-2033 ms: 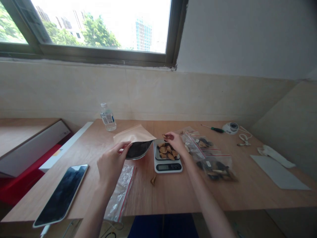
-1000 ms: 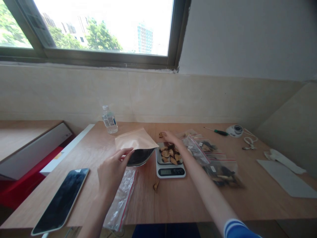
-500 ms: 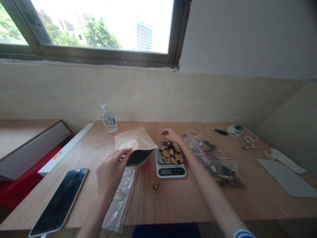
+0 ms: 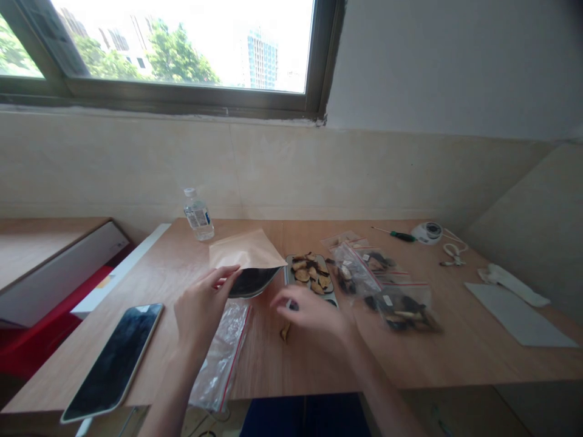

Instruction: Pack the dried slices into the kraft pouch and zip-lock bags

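Observation:
My left hand [image 4: 200, 306] is closed in a pinch on the near edge of a brown paper bag [image 4: 246, 250], whose mouth shows a dark inside. Blurred by motion, my right hand [image 4: 314, 309] hovers over the front of the kitchen scale [image 4: 286, 274] with thumb and fingers apart and nothing seen between them. Brown dried slices [image 4: 313, 273] are piled on the scale's plate; the hand covers most of its display. Just below my right fingertips, a single dried slice [image 4: 285, 332] lies on the table. An empty clear zip bag [image 4: 221, 358] is under my left wrist's right side.
Zip bags of dried pieces [image 4: 405, 309] lie right of the scale. Behind stand a water bottle [image 4: 198, 215] and, farther right, a screwdriver [image 4: 403, 236] and white camera [image 4: 427, 233]. A phone [image 4: 113, 361] lies left; a white sheet [image 4: 519, 315] lies right.
My right hand has come from behind the scale's plate toward me, down to the scale's front near the loose slice. My left hand keeps its hold on the paper bag. The view shifted slightly.

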The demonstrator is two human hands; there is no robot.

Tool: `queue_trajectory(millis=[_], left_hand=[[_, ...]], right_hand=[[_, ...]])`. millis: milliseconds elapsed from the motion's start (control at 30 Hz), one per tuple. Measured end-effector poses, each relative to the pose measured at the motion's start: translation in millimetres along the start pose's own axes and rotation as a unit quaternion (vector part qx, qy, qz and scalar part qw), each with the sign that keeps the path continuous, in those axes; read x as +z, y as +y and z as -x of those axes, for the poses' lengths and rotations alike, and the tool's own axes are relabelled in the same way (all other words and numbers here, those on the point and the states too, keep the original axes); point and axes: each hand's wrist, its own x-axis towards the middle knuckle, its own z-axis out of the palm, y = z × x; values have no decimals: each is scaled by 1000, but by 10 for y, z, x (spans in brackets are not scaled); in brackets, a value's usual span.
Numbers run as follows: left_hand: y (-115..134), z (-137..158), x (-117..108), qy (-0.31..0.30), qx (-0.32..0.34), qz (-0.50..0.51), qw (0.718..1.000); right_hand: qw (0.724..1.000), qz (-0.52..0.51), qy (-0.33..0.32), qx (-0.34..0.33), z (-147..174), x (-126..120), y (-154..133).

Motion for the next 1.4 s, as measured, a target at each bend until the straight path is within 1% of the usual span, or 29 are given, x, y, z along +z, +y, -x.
queue_trajectory(millis=[33, 67, 167, 267, 367, 533, 667, 733, 833, 900, 967, 1033, 1067, 1167, 1233, 1333, 1400], left_hand=[[-2, 1, -8, 1, 1, -1, 1000], [-6, 2, -15, 4, 1, -5, 1000], [-25, 7, -28, 21, 0, -17, 1000], [-30, 15, -32, 22, 1, -14, 1000], [-17, 23, -31, 19, 1, -6, 1000], [-11, 32, -31, 16, -5, -10, 1000], [-14, 34, -42, 19, -6, -13, 1000], [-7, 34, -51, 18, -6, -10, 1000], [3, 33, -64, 15, -3, -1, 1000], [6, 34, -71, 14, 0, 4, 1000], [4, 35, -75, 14, -1, 3, 1000], [1, 36, -75, 14, -6, -3, 1000], [-2, 37, -73, 15, -8, -6, 1000], [-6, 38, -62, 13, -10, -9, 1000], [-7, 39, -52, 10, -9, -7, 1000], [-6, 38, -40, 8, -3, -2, 1000], [-7, 37, -38, 10, -1, -1, 1000]], right_hand=[[999, 26, -26, -13, 84, 133, -69], [998, 60, -30, -10, 161, 257, -114], [990, 137, -2, 26, 335, 539, -139], [991, 127, 16, 41, 423, 671, -89], [994, 101, 17, 41, 458, 705, -56], [996, 62, 22, 56, 501, 693, -81], [998, 9, 40, 51, 487, 588, -117], [997, -11, 67, 37, 434, 483, -121], [991, -23, 130, 19, 304, 290, -96], [985, -16, 169, 16, 219, 175, -69], [982, -4, 187, 18, 177, 111, -51], [984, -2, 177, 27, 200, 126, -52], [987, -2, 156, 33, 236, 166, -59], [996, 17, 70, 49, 403, 382, -88], [996, 42, 38, 65, 513, 548, -100], [995, 51, 31, 83, 597, 713, -114], [996, 33, 35, 77, 588, 730, -138]])
